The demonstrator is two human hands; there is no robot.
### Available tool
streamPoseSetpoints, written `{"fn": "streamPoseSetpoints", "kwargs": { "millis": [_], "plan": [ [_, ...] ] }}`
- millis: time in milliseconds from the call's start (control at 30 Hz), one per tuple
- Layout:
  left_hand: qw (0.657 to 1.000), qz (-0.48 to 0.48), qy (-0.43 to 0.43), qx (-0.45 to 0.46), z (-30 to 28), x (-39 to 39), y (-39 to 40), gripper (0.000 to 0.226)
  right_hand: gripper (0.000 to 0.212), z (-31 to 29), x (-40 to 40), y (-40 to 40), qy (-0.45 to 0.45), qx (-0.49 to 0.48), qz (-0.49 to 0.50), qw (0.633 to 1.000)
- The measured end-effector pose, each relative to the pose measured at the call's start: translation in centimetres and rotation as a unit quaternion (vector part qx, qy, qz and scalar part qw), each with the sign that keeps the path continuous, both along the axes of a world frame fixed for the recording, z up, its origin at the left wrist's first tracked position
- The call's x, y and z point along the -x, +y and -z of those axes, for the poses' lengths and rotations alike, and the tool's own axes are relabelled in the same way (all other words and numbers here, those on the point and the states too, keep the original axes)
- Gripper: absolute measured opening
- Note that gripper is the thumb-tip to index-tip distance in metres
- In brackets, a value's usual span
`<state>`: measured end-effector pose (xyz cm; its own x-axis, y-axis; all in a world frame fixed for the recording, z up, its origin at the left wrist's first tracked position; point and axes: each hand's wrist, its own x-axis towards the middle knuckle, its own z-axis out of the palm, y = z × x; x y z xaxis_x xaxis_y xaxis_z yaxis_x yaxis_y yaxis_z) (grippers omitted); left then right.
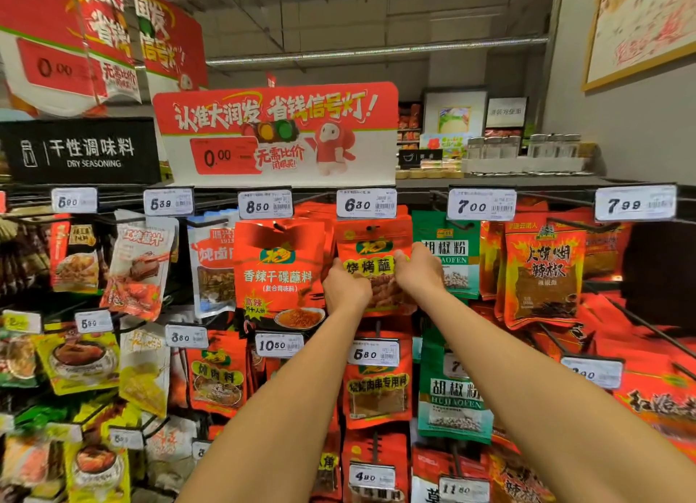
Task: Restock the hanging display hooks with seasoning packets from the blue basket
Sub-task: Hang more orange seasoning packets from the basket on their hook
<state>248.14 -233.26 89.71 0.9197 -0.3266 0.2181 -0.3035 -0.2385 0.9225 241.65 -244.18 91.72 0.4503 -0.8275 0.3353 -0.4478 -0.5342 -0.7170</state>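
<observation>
Red packet: a red seasoning packet (373, 265) is hanging just under the 6.30 price tag (366, 203), at about centre of the view, its top hole sitting at the hook (371, 228).
Neighbours: at its 9 o'clock, touching or overlapping, a larger red dipping-powder packet (278, 272) is hanging; at 3 o'clock a green pepper-powder packet (448, 257) is sitting just beside it; at 6 o'clock the 6.80 tag (373, 353) is standing in front of more red packets.
Left hand (346, 286): fingers are curling around the packet's left edge, gripping it.
Right hand (418, 271): fingers are pinching the packet's right edge, closed on it.
Above: a red and white promotional sign (277, 133) is standing at 12 o'clock.
</observation>
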Motion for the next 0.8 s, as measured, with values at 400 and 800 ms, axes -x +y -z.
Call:
{"fn": "streamPoseSetpoints", "kwargs": {
  "millis": [400,800],
  "plan": [
    [0.999,0.020,0.021,0.029,-0.1,0.6,0.9,0.029,0.031,0.2,1.7,-0.2,-0.013,-0.027,-0.015,0.999],
    [0.977,0.117,-0.035,0.174,0.3,4.4,9.7,0.022,0.023,3.1,11.2,3.8,-0.239,-0.075,-0.127,0.960]
  ]
}}
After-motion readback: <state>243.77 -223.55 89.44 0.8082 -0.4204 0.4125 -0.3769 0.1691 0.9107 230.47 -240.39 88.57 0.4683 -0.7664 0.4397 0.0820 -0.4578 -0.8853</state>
